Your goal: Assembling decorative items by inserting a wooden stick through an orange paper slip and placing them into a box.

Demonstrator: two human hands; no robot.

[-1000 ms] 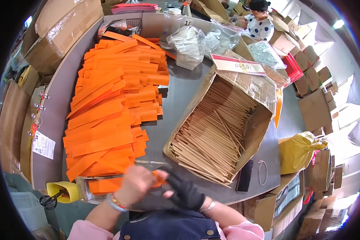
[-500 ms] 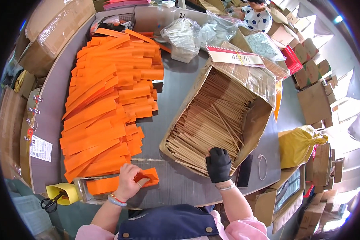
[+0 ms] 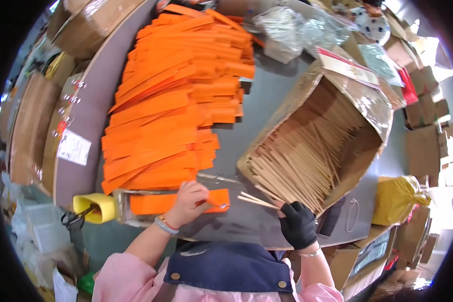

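Note:
My left hand (image 3: 189, 202), bare with bands at the wrist, pinches an orange strip (image 3: 218, 200) whose end sticks out past the fingers. More orange strip lies left of the hand in a shallow clear tray (image 3: 123, 214). My right hand (image 3: 298, 225), in a black fingerless glove, is closed on a few thin wooden sticks (image 3: 256, 200) pointing left toward the strip, apart from it. Behind that hand a tilted cardboard box (image 3: 267, 138) holds many such sticks (image 3: 299, 158). A large overlapping pile of orange strips (image 3: 156, 110) covers the table's left side.
A yellow holder (image 3: 100, 209) with black-handled scissors (image 3: 74, 217) hangs at the front left. Clear plastic bags (image 3: 282, 35) sit at the back. A dark flat piece (image 3: 332, 219) and a yellow bag (image 3: 400, 199) are to the right. A person (image 3: 372, 25) is at the far right.
My right hand has come away from the box's front edge with sticks in its fingers. My left hand stays on the orange strip. The whole view has shifted, with the table sitting further right and up.

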